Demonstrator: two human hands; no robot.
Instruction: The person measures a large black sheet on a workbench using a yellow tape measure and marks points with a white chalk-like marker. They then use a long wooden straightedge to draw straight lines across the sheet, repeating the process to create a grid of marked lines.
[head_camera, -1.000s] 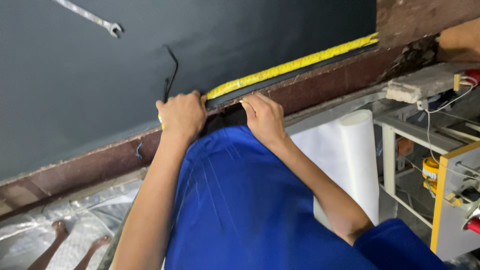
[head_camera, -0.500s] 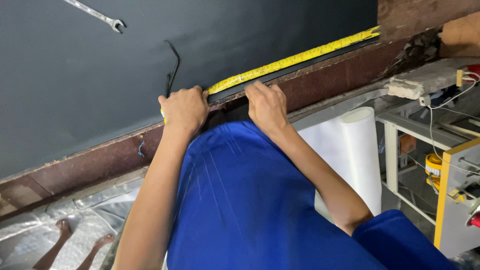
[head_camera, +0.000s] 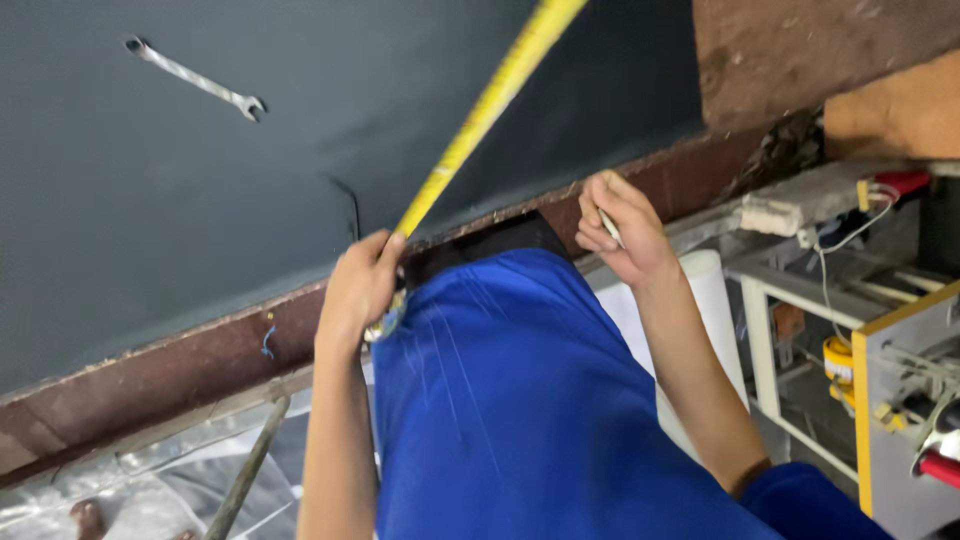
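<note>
We record one yellow tape measure (head_camera: 470, 130): our left hand (head_camera: 358, 288) has its fingers curled shut around the case at the dark panel's (head_camera: 200, 200) lower edge, the blade running up toward 1 o'clock. Our right hand (head_camera: 618, 230), at 3 o'clock of the left, pinches one thin white marker (head_camera: 608, 226) with fingers closed. One spanner (head_camera: 196, 80) lies on the panel at 10 o'clock.

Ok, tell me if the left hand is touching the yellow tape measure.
Touching. The head view shows the left hand gripping the near end of the yellow tape measure, whose blade runs up and away from the fingers.
</note>
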